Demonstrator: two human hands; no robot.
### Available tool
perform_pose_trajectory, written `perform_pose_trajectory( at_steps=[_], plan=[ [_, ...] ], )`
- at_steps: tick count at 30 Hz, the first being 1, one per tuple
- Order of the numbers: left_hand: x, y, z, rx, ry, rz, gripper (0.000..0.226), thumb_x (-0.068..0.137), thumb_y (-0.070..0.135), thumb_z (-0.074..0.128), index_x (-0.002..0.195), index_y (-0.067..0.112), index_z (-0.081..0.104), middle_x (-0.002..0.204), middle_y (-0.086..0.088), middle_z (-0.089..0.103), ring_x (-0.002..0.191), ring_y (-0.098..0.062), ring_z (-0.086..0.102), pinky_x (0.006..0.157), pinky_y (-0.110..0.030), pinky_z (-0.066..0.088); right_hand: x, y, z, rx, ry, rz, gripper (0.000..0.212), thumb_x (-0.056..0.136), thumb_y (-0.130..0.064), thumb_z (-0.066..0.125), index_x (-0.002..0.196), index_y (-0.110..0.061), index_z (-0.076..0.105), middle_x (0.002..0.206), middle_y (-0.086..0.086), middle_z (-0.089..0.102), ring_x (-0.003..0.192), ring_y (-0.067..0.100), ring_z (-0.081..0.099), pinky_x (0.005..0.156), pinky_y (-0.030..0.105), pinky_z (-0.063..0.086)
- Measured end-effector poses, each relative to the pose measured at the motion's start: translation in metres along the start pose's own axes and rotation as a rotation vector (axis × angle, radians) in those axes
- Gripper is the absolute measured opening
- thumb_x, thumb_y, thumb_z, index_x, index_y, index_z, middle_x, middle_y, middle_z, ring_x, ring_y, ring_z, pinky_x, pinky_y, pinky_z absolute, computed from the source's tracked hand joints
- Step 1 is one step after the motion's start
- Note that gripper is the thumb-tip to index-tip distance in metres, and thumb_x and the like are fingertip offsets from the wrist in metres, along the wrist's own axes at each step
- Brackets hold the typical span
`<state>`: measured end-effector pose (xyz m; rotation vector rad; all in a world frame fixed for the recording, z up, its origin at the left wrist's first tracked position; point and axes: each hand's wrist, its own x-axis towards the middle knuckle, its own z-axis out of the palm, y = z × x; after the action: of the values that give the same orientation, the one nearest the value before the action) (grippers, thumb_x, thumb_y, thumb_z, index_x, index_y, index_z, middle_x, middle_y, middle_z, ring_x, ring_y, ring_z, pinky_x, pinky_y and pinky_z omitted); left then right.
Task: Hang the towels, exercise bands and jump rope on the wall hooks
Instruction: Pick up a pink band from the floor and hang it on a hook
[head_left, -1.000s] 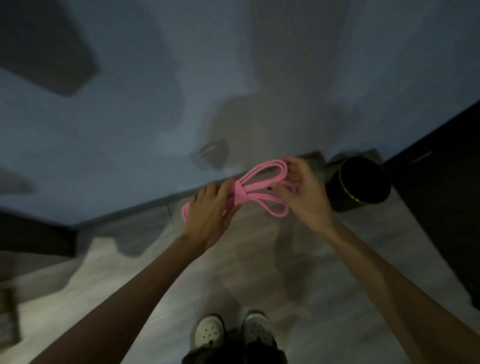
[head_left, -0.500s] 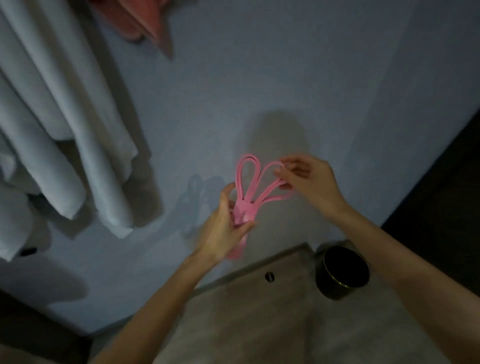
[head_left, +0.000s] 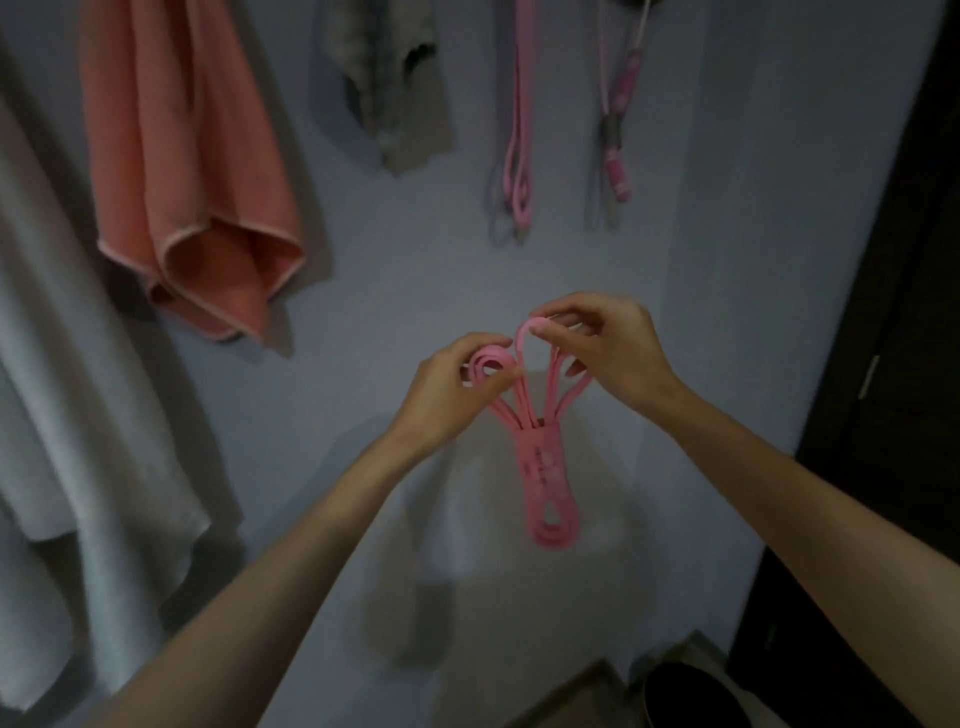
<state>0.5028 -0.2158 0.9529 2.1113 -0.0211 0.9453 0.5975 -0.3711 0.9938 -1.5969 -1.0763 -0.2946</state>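
A folded pink exercise band (head_left: 545, 483) hangs in front of the pale blue wall, its lower end dangling free. My left hand (head_left: 452, 395) pinches one bundle of its upper loops. My right hand (head_left: 608, 353) pinches another loop at the top. On the wall above hang a coral towel (head_left: 192, 171), a grey-brown towel (head_left: 395, 88), a second pink exercise band (head_left: 519, 135) and a pink-handled jump rope (head_left: 618, 130). The hooks themselves lie above the frame.
A large pale grey towel (head_left: 78, 389) hangs at the far left. A dark door or cabinet (head_left: 893, 338) runs down the right side. A black round bin (head_left: 685, 696) stands on the floor at the bottom right.
The view has tilted up from the floor to the wall, bringing the hung items into sight. Both hands rose with the band, which turned from lying flat to hanging down, its loops spread apart.
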Motion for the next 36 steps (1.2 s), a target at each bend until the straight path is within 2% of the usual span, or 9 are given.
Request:
perform_pose_trajectory(
  at_steps=[3,7,12,16,22,26,29,32,36],
  plan=[
    [0.044,0.015,0.018,-0.013,-0.003,0.005,0.027,0.077,0.026,0.074,0.102,0.02,0.067,0.092,0.008,0.067,0.08,-0.003,0.063,0.08,-0.02,0.051,0.028,0.014,-0.027,-0.002,0.04,-0.022,0.013,0.079,-0.022,0.074,0.092,-0.018,0.072,0.074,-0.005,0.067,0.054,0.004,0.061,0.043,0.024,0.052],
    [0.097,0.037,0.045,-0.041,-0.031,0.005,0.025,0.076,0.02,0.077,0.099,0.013,0.07,0.083,0.0,0.069,0.07,-0.01,0.066,0.073,-0.024,0.057,0.067,0.034,-0.064,0.057,0.071,-0.064,0.014,0.079,-0.015,0.073,0.092,-0.009,0.072,0.073,-0.006,0.066,0.051,-0.005,0.057,0.043,0.009,0.041],
    [0.16,0.06,0.078,-0.07,-0.019,-0.015,0.028,0.077,0.017,0.075,0.103,0.008,0.068,0.086,-0.007,0.07,0.069,-0.012,0.067,0.069,-0.021,0.058,0.122,0.06,-0.116,0.068,0.058,-0.081,0.017,0.077,-0.025,0.075,0.092,-0.017,0.072,0.079,0.004,0.072,0.051,0.003,0.057,0.042,0.019,0.043],
    [0.211,0.074,0.098,-0.089,0.002,0.009,0.027,0.078,0.013,0.073,0.102,0.003,0.067,0.088,-0.01,0.069,0.073,-0.012,0.066,0.067,-0.018,0.057,0.165,0.07,-0.148,0.088,0.065,-0.127,0.015,0.076,-0.026,0.076,0.089,-0.022,0.072,0.075,0.0,0.07,0.049,0.003,0.055,0.043,0.019,0.043],
    [0.278,0.096,0.113,-0.155,0.074,0.024,0.025,0.081,0.01,0.07,0.103,0.0,0.065,0.077,-0.002,0.065,0.057,0.0,0.063,0.062,-0.017,0.057,0.227,0.074,-0.177,0.109,0.155,-0.149,0.02,0.079,-0.023,0.073,0.097,-0.016,0.074,0.079,-0.001,0.07,0.051,-0.003,0.055,0.044,0.015,0.044],
    [0.323,0.108,0.11,-0.175,0.101,0.026,0.017,0.081,0.009,0.07,0.097,0.003,0.065,0.075,-0.004,0.063,0.052,-0.001,0.062,0.058,-0.016,0.056,0.265,0.071,-0.186,0.136,0.2,-0.166,0.022,0.082,-0.02,0.071,0.102,-0.014,0.072,0.086,0.0,0.071,0.053,-0.005,0.058,0.045,0.014,0.045],
    [0.354,0.111,0.105,-0.17,0.098,0.041,0.007,0.081,0.011,0.07,0.086,0.009,0.065,0.075,-0.005,0.064,0.059,-0.008,0.063,0.057,-0.017,0.056,0.289,0.072,-0.188,0.23,0.222,-0.156,0.025,0.084,-0.019,0.068,0.108,-0.011,0.069,0.087,-0.002,0.069,0.053,-0.008,0.059,0.048,0.012,0.048],
    [0.383,0.108,0.098,-0.18,0.084,0.068,0.01,0.082,0.011,0.069,0.09,0.008,0.064,0.076,-0.006,0.065,0.057,-0.007,0.064,0.058,-0.017,0.056,0.312,0.077,-0.187,0.284,0.189,-0.18,0.028,0.084,-0.02,0.068,0.111,-0.012,0.067,0.091,-0.001,0.069,0.06,-0.005,0.062,0.053,0.011,0.048],
    [0.421,0.108,0.086,-0.199,0.081,0.121,0.008,0.083,0.01,0.068,0.09,0.008,0.065,0.077,-0.005,0.066,0.057,-0.005,0.065,0.059,-0.018,0.056,0.346,0.086,-0.184,0.243,0.273,-0.207,0.023,0.085,-0.021,0.067,0.108,-0.018,0.066,0.091,0.002,0.072,0.072,0.003,0.065,0.062,0.015,0.053]
  ],
)
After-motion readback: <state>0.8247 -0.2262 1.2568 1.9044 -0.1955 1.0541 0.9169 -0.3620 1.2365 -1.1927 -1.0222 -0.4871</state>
